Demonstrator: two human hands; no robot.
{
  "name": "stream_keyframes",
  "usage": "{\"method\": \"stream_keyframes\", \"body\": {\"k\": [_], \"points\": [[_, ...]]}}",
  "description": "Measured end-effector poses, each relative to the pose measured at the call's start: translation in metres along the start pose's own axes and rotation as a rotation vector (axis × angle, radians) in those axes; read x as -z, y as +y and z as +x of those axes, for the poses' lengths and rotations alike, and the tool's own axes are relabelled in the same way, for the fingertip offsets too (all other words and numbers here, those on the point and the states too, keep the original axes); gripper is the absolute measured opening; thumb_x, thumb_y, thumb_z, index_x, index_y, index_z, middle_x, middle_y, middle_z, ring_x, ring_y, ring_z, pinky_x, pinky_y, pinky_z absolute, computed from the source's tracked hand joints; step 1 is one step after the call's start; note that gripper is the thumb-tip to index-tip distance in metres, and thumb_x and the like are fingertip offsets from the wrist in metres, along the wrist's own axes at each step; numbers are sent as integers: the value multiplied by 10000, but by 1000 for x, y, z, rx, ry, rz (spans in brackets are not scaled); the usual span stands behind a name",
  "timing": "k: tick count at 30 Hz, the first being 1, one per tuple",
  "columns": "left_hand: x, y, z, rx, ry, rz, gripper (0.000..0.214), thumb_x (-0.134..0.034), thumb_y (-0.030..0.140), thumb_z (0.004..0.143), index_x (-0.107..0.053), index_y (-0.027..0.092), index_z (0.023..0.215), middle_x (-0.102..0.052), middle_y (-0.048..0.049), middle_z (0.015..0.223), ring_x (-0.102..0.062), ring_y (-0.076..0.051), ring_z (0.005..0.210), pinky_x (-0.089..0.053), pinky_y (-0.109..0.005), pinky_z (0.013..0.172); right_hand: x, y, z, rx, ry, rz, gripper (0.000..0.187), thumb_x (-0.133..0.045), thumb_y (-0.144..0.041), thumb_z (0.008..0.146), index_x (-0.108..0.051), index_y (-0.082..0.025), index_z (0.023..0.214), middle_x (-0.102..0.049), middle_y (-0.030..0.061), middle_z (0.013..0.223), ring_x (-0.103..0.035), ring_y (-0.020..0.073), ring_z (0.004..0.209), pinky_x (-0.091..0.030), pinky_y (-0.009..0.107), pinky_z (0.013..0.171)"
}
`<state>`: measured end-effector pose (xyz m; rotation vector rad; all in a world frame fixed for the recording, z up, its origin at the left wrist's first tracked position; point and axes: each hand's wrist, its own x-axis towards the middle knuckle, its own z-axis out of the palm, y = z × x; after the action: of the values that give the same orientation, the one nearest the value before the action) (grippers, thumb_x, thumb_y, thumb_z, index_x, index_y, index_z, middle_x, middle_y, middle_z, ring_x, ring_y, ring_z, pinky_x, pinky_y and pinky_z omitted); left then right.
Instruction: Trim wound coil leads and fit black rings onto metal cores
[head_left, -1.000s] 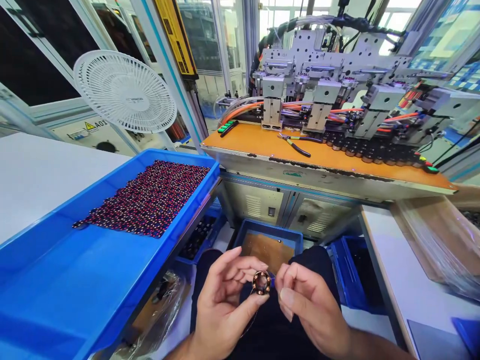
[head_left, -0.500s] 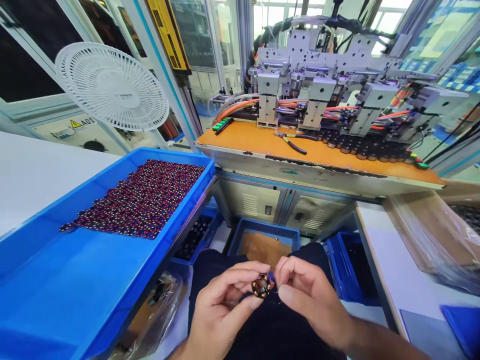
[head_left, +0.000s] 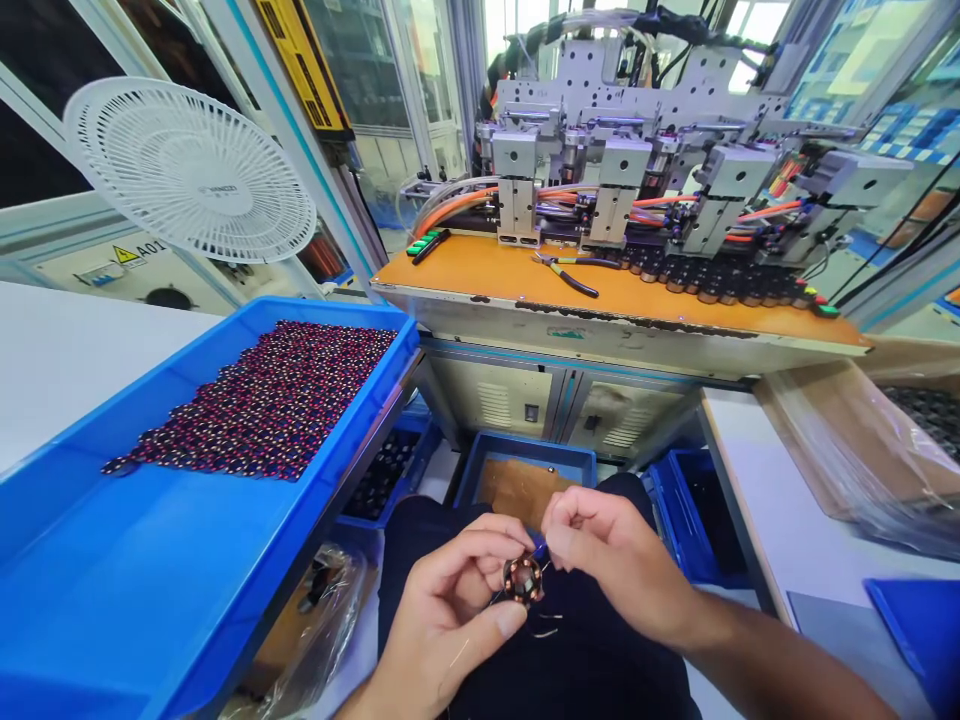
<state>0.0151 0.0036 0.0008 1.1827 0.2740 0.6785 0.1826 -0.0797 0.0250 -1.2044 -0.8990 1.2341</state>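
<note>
Between the thumb and fingers of my left hand (head_left: pixel 465 605) sits a small round motor stator (head_left: pixel 523 580), black with copper windings, its open bore facing me. My right hand (head_left: pixel 611 555) is closed in a pinch just to the right of it. A bit of blue-purple wire (head_left: pixel 541 551) shows at the right fingertips, close to the stator's upper edge. Thin bare wire ends (head_left: pixel 547 630) show just below the stator, over my dark trousers. Both hands are above my lap.
A blue tray (head_left: pixel 187 545) on the left holds many small dark parts with red and light dots. Pliers (head_left: pixel 574 270) lie on the orange bench (head_left: pixel 465 275) before a machine (head_left: pixel 615 160). A blue bin (head_left: pixel 469 470) stands under the bench; a fan (head_left: pixel 199 175) is at upper left.
My right hand has risen slightly, still pinched. The stator has turned a little in my left fingers, and thin wire ends now show below it. The whole view has shifted slightly.
</note>
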Motion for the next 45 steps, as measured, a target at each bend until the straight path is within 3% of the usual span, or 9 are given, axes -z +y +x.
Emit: {"method": "stream_keyframes", "body": {"k": [9, 14, 19, 22, 25, 29, 36, 42, 45], "points": [[-2, 0, -1, 19, -5, 14, 220, -743, 176, 796, -751, 256, 1002, -621, -56, 1041, -633, -120, 854, -538, -219, 784, -1, -9, -8, -66, -79, -95, 341, -664, -439, 854, -532, -153, 722, -511, -22, 684, -439, 90, 630, -358, 233, 595], [-1, 3, 1, 53, 0, -59, 218, -746, 204, 800, -760, 276, 1005, -631, -41, 1028, -640, -90, 738, -548, -211, 718, 19, -18, -15, -70, -158, -277, 271, -630, -340, 869, -545, -155, 691, -512, -20, 679, -435, 92, 623, -357, 238, 591], [-7, 4, 1, 160, -22, -94, 242, -781, 204, 762, -776, 269, 995, -644, -46, 1046, -649, -99, 731, -551, -215, 696, 34, -41, -4, 136, -184, -461, 201, -737, -344, 832, -659, -165, 878, -594, 15, 838, -520, 119, 731, -440, 257, 686], [-14, 1, -2, 278, 23, -125, 260, -829, 240, 704, -788, 245, 960, -667, -45, 989, -625, -116, 735, -551, -237, 692, 28, -45, 13, 220, -342, -480, 228, -788, -323, 795, -693, -184, 949, -598, 14, 895, -543, 130, 806, -466, 264, 759], [-15, 1, -5, 334, 11, -130, 297, -832, 273, 703, -781, 242, 994, -663, -24, 856, -595, -107, 702, -527, -225, 678, 19, -42, 27, 236, -508, -454, 106, -719, -263, 853, -685, -168, 823, -576, 1, 846, -566, 119, 793, -477, 258, 776], [-8, 3, -5, 244, -63, -67, 272, -792, 221, 750, -775, 259, 1019, -677, -33, 894, -606, -104, 721, -512, -220, 702, 11, -35, 26, 217, -343, -447, 153, -633, -229, 897, -626, -159, 760, -563, -13, 769, -533, 103, 711, -442, 235, 678], [2, -7, -4, 119, -28, -76, 299, -769, 213, 775, -750, 283, 1065, -650, -57, 1068, -639, -134, 839, -528, -251, 781, 14, -30, 3, 68, -91, -404, 168, -615, -245, 897, -608, -174, 746, -561, -28, 716, -485, 104, 687, -394, 241, 653], [2, -7, -1, 92, -78, -35, 258, -763, 203, 776, -764, 277, 1023, -650, -64, 1027, -621, -130, 807, -519, -246, 745, 10, -36, -6, -211, -150, -214, 121, -689, -246, 808, -608, -166, 768, -561, -43, 650, -466, 82, 586, -371, 214, 560], [0, -3, 0, 90, -79, -26, 250, -768, 196, 768, -773, 265, 1008, -654, -68, 995, -622, -125, 776, -518, -239, 719, 8, -40, -3, -233, -198, -239, 102, -633, -187, 817, -611, -170, 719, -524, -58, 584, -436, 69, 535, -350, 202, 525]]}}
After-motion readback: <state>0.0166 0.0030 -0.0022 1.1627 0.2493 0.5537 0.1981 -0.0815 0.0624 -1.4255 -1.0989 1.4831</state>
